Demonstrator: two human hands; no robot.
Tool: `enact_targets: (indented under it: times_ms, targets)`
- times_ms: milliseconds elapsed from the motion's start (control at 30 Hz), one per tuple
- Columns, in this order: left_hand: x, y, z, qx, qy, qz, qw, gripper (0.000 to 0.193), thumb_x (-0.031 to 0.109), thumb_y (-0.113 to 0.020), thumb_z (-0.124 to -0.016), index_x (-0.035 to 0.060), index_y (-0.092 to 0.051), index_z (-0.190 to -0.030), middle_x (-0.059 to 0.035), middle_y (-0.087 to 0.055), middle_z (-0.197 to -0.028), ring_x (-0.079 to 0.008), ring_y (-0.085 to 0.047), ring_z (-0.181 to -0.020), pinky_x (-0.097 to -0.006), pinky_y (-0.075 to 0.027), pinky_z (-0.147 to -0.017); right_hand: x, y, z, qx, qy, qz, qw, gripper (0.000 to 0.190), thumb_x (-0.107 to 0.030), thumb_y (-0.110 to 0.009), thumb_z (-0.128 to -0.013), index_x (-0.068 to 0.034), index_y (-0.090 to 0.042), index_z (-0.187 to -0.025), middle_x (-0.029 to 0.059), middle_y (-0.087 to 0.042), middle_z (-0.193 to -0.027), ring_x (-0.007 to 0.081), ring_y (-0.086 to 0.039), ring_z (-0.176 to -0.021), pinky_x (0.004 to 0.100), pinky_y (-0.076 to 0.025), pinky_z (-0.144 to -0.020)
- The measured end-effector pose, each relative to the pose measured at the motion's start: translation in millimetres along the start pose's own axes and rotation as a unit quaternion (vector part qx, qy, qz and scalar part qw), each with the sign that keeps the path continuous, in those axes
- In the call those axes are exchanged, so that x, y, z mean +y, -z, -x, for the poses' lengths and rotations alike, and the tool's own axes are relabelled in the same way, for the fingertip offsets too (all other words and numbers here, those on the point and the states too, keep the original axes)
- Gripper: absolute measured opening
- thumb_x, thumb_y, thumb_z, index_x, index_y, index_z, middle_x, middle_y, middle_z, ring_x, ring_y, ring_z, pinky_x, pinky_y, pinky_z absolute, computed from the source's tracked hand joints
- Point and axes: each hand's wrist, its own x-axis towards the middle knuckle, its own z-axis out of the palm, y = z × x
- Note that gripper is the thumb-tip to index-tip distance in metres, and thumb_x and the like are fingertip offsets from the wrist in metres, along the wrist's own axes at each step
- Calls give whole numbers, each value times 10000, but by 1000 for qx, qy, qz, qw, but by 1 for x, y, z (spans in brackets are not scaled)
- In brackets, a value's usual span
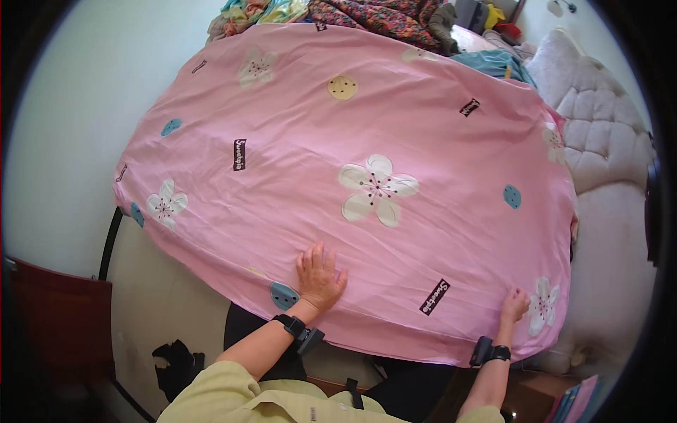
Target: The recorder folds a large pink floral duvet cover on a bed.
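Note:
A pink printed bed sheet (296, 211) with white flowers, blue and yellow patches and dark lettered labels is spread over the mattress before me. My left hand (320, 277) rests palm down on it near the front edge, fingers a little apart, beside a blue patch (284, 296). Towards the right front corner, my right hand (514, 305) touches the sheet with curled fingers, next to a white flower (543, 306). Whether those fingers pinch any fabric is not clear. Creases run across the sheet, and its front edge hangs over the side close to my body.
A grey tufted headboard (603, 127) stands along the right. Flowered cloth (370, 18) and a teal cloth (492, 66) lie heaped beyond the far edge. At left are a dark red panel (58, 317) and a black item (177, 365) on the floor.

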Motion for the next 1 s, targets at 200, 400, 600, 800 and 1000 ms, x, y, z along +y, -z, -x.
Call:
enact_targets:
  times_ms: [200, 400, 600, 800, 1000]
  targets:
    - [-1, 11, -11, -54, 37, 28, 997, 522, 317, -598, -708, 29, -480, -1126, -212, -393, -1205, -362, -348, -1115, -488, -255, -932, -171, -13, 106, -39, 349, -100, 931, 325, -198, -591, -713, -73, -574, -1012, 223, -467, -1147, 391, -415, -1095, 506, -316, -924]
    - [-38, 59, -29, -176, 98, 139, 970, 458, 310, -619, -687, 75, -557, -1076, -191, -459, -1174, -337, -406, -1094, -437, -332, -907, -265, 61, 225, -232, 408, -126, 874, 298, -223, -635, -693, -103, -607, -963, 176, -490, -1079, 347, -444, -1036, 466, -365, -859]
    - [-143, 126, -20, -169, 343, 323, 866, 338, 215, -590, -712, -4, -605, -969, -164, -625, -834, -262, -596, -759, -335, -473, -692, -223, 83, 212, -329, 401, -84, 851, 278, -188, -617, -676, -44, -639, -913, 174, -597, -774, 344, -570, -791, 406, -458, -736]
    - [-300, 199, 77, -115, 583, 328, 735, 214, 164, -569, -657, -3, -647, -766, -137, -634, -681, -219, -594, -615, -351, -467, -594, -89, 17, 159, -587, 13, -241, 773, 78, -112, -580, -692, -40, -560, -714, 86, -525, -606, 240, -545, -579, 398, -427, -505]
    - [-385, 300, 248, -407, 363, -152, 825, 167, 168, -528, -685, 75, -665, -660, -115, -641, -680, -281, -631, -667, -388, -484, -567, -193, 58, 208, -643, -137, -139, 741, 89, -101, -532, -762, -53, -534, -837, 95, -525, -645, 252, -526, -499, 412, -416, -430]
